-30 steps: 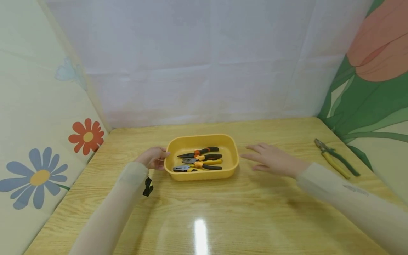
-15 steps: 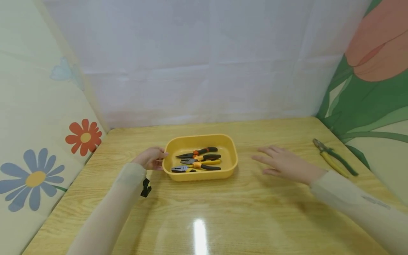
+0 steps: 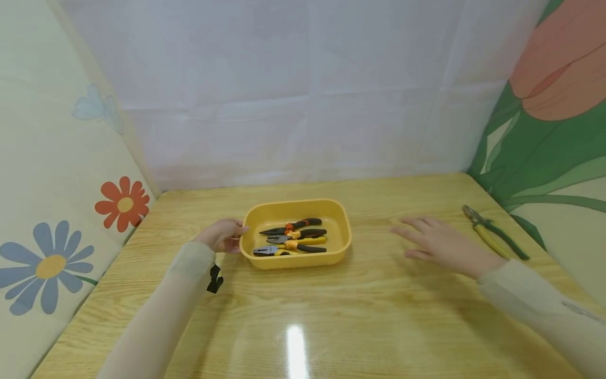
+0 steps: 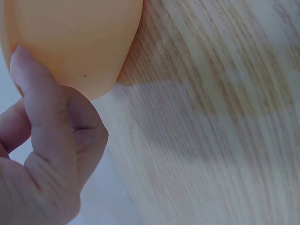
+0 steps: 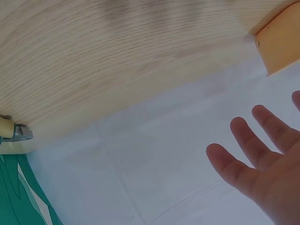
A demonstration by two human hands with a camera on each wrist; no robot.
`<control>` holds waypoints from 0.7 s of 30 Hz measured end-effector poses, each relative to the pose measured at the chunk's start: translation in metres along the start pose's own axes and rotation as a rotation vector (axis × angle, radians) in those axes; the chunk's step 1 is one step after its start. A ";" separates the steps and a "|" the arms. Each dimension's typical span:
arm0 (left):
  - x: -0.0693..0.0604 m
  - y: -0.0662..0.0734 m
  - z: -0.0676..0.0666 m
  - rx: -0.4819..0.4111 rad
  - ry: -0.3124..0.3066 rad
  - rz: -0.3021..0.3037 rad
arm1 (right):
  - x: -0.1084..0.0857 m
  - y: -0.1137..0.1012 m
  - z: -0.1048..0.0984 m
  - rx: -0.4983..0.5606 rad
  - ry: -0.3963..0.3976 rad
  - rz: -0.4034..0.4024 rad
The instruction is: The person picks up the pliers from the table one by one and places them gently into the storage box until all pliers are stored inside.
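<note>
A yellow plastic tray (image 3: 298, 261) stands on the wooden table with several pliers inside. Among them are black-tipped needle-nose pliers (image 3: 289, 229) with orange and black handles, and grey-headed pliers (image 3: 267, 250) at the front. My left hand (image 3: 221, 235) pinches the tray's left end; in the left wrist view the thumb lies over the rim of the tray (image 4: 89, 42) and curled fingers are on the outside. My right hand (image 3: 440, 245), fingers spread and holding nothing, hovers over the table right of the tray. Pliers with one yellow and one green handle (image 3: 494, 234) lie beyond it, to the right.
The wooden table (image 3: 379, 316) ends at a white cloth backdrop (image 3: 303, 105). Printed flower panels (image 3: 558, 173) close off both sides. A small black object (image 3: 215, 279) shows at the left wrist.
My right hand has moved right, away from the tray, towards the yellow-and-green pliers. My left hand keeps its hold on the tray. The whole head view has shifted slightly.
</note>
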State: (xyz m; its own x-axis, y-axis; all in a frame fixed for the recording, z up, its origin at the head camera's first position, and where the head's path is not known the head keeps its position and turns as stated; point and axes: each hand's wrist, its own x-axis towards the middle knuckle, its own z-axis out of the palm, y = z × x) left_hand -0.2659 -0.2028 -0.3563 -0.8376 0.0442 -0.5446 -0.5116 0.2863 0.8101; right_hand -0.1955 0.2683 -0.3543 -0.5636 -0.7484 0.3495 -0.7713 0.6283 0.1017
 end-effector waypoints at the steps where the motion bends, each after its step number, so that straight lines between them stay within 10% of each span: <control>1: 0.000 0.000 0.000 0.000 0.001 -0.002 | -0.002 0.000 0.000 -0.002 0.000 0.008; 21: -0.003 0.000 0.000 -0.004 -0.016 0.001 | -0.037 0.010 -0.002 -0.056 -0.009 0.200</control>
State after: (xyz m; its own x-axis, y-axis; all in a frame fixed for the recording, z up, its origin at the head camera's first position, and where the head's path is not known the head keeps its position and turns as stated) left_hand -0.2637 -0.2033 -0.3546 -0.8347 0.0597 -0.5475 -0.5119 0.2825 0.8112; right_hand -0.1824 0.3025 -0.3642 -0.7065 -0.6095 0.3597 -0.6265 0.7750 0.0829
